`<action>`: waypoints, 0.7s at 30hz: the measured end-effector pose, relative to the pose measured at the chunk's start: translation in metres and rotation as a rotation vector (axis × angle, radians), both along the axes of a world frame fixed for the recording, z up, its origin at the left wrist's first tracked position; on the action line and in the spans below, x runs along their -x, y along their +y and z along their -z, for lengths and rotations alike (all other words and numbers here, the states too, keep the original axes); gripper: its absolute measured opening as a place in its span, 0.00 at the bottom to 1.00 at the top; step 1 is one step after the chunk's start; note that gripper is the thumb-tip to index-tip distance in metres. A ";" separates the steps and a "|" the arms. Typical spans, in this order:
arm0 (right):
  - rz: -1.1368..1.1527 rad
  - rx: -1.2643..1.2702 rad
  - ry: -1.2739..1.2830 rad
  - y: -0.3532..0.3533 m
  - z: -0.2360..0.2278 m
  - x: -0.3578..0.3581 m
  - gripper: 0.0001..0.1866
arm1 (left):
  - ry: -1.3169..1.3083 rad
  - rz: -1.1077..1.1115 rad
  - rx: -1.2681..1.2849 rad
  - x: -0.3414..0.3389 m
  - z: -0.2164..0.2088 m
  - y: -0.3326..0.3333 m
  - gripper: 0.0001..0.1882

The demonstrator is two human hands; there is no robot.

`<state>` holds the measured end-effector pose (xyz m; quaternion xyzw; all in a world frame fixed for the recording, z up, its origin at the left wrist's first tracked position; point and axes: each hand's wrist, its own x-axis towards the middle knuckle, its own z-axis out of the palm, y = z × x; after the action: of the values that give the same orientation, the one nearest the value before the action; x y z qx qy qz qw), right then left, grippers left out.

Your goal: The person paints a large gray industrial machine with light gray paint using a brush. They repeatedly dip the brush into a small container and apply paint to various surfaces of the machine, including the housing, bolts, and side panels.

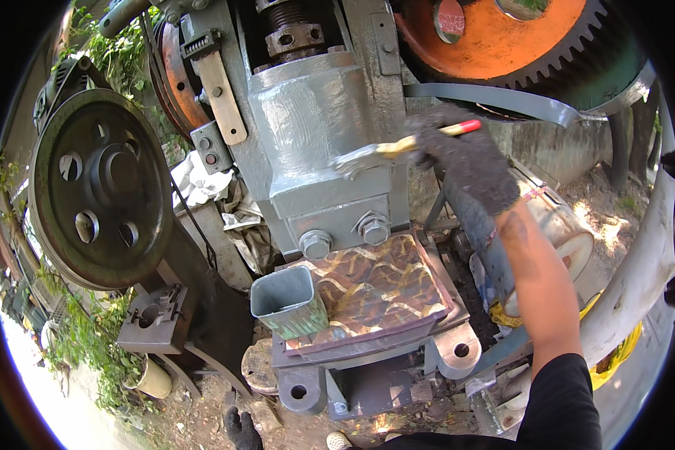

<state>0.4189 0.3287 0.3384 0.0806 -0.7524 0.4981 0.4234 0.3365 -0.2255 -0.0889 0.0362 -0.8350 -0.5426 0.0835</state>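
Observation:
My right hand [465, 161], in a dark work glove, grips a paintbrush [396, 146] by its yellow handle with a red end. The grey-coated bristles lie against the front of the press's grey ram block [307, 127], whose paint looks wet and shiny. Two large bolts [316, 244] sit on the clamp plate below it. A square paint container [289, 300] with grey inside stands on the patterned cover over the press bed [382, 289]. Low down at the bottom edge, my gloved left hand [241, 429] hangs away from the press, holding nothing, its fingers loosely apart.
A dark flywheel [101, 187] on another machine stands at left. An orange gear wheel [495, 37] and a curved grey metal strip [495, 97] are at upper right. Right of the bed lies a cylindrical tank [555, 232]. A pale trunk or pipe [637, 277] rises at far right.

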 end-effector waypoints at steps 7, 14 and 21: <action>0.072 0.037 0.221 0.023 -0.004 -0.028 0.12 | -0.067 -0.098 -0.060 -0.026 -0.007 -0.007 0.31; 0.021 0.004 0.005 0.005 0.019 -0.011 0.12 | -0.034 -0.035 0.003 -0.011 -0.012 0.004 0.30; 0.137 0.066 0.216 0.017 0.019 -0.027 0.09 | -0.016 -0.058 0.056 -0.021 0.012 -0.015 0.30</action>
<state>0.4463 0.3460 0.3199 0.0682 -0.6896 0.4807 0.5374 0.3578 -0.2405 -0.1013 0.0623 -0.8491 -0.5161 0.0937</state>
